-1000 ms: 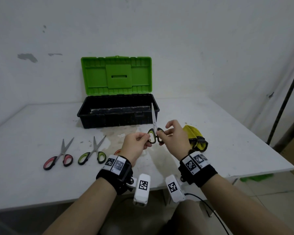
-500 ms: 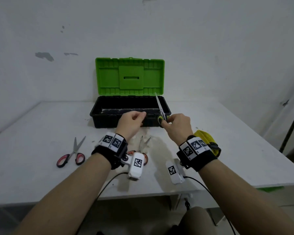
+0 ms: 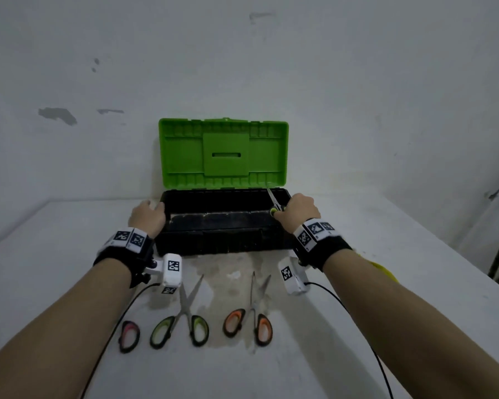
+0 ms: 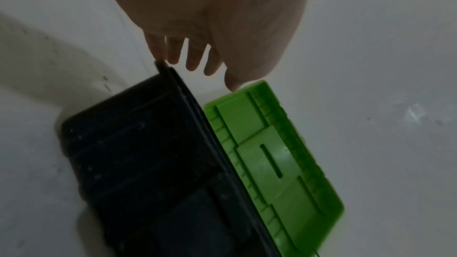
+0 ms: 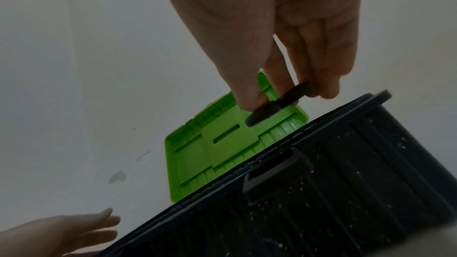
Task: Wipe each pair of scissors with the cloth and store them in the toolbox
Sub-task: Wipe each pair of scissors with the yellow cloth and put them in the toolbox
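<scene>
Head view: my right hand [image 3: 298, 210] now pinching scissors [image 3: 274, 203] over toolbox [image 3: 222, 223]; left hand [image 3: 147, 217] let go, fingers loose at box end; drop-in next.

Toolbox [image 3: 222, 223] open on white table [image 3: 55, 254], green lid [image 3: 224, 155] upright against the wall. Left hand [image 3: 147, 217] at the box's left end, fingers hidden from here. Right hand [image 3: 298, 210] over the right end, holding scissors [image 3: 274, 201] by the handles, blades pointing up and away. Near edge: green-handled scissors [image 3: 185, 315], orange-handled scissors [image 3: 252, 313], one pink handle loop [image 3: 129, 336]. Yellow cloth [image 3: 382, 267] behind right forearm.
</scene>
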{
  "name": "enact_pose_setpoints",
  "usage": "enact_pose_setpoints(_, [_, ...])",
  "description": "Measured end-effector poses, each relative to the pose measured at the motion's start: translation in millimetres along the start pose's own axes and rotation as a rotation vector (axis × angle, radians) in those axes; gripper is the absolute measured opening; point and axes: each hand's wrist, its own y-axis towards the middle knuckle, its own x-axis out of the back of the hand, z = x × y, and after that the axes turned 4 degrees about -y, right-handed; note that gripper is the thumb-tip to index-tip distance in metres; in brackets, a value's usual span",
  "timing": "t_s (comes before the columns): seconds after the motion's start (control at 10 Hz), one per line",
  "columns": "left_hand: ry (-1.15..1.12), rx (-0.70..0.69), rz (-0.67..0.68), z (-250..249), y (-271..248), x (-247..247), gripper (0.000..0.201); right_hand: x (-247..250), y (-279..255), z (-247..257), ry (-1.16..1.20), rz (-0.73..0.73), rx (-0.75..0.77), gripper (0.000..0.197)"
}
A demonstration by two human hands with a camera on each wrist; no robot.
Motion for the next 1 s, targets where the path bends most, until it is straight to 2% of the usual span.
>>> enact_pose_setpoints(0.1, [0.043, 0.022, 0.085, 22.6, 24.2, -7.7, 0.039, -12.0, 24.8, 7.6, -0.109, 0.069, 0.03, 0.041])
enact_pose_setpoints(0.2, [-0.007, -0.002, 0.106, 32.6, 34.4, -17.9, 0.033, -23.8, 40.6, 11.8, -0.131, 0.175, 0.054, 0.044])
enact_pose_setpoints(0.3, [-0.04, 0.006, 0.07, 37.4, 40.1, -21.6, 0.032, -33.0, 47.9, 12.4, -0.135, 0.264, 0.037, 0.042])
enact_pose_setpoints(0.4, [-0.084, 0.019, 0.091, 36.8, 37.8, -21.1, 0.034, -31.0, 37.2, 16.4, -0.293, 0.298, 0.127, 0.028])
enact_pose_setpoints(0.5, [-0.104, 0.015, 0.086, 35.3, 33.6, -21.1, 0.035, -32.2, 41.1, 17.0, -0.332, 0.292, 0.171, 0.024])
enact_pose_setpoints(0.7, [-0.173, 0.039, 0.092, 31.4, 23.3, -14.7, 0.037, -26.8, 43.0, 7.7, -0.324, 0.344, 0.186, 0.034])
enact_pose_setpoints(0.8, [-0.169, 0.038, 0.044, 19.9, 4.7, -6.1, 0.041, -16.3, 35.3, 9.4, -0.211, 0.301, 0.2, 0.03])
enact_pose_setpoints(0.9, [-0.049, -0.012, -0.054, 2.8, -26.8, 3.4, 0.052, 0.4, 14.0, 5.0, -0.125, 0.162, 0.19, 0.033])
enact_pose_setpoints(1.0, [0.064, -0.132, -0.128, -20.5, -73.8, 4.5, 0.049, 20.3, -23.1, -20.0, -0.032, 0.081, 0.212, 0.034])
